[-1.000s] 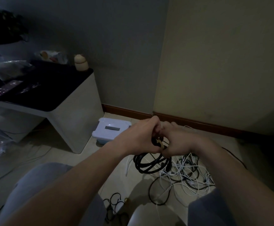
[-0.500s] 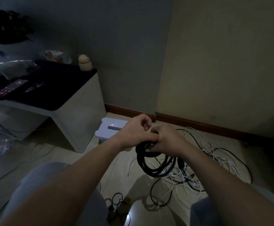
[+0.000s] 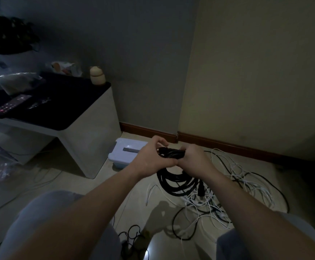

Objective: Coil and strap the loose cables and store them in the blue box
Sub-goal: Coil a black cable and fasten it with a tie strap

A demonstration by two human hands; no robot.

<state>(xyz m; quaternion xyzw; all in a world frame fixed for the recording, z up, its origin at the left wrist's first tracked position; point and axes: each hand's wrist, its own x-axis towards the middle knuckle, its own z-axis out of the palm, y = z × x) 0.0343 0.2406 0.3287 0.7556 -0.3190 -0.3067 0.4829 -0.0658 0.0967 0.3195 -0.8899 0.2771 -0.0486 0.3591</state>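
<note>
Hands drawn slightly apart since half second ago. Left hand [image 3: 152, 159] pinches, right hand [image 3: 195, 158] clasps bunched top of black cable coil [image 3: 177, 182]; loops hang over loose cables [image 3: 233, 186]. Strap not discernible. Blue box [image 3: 123, 156] on floor behind left hand, lid on. Judgement: coiling finished, strapping pending.

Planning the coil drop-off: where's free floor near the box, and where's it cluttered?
Free: floor bordered by the side table, blue box and left forearm; also a strip between the cable tangle and the baseboard. Crowded: the tangle under and right of the held black coil, and a small cable at the frame's bottom.
</note>
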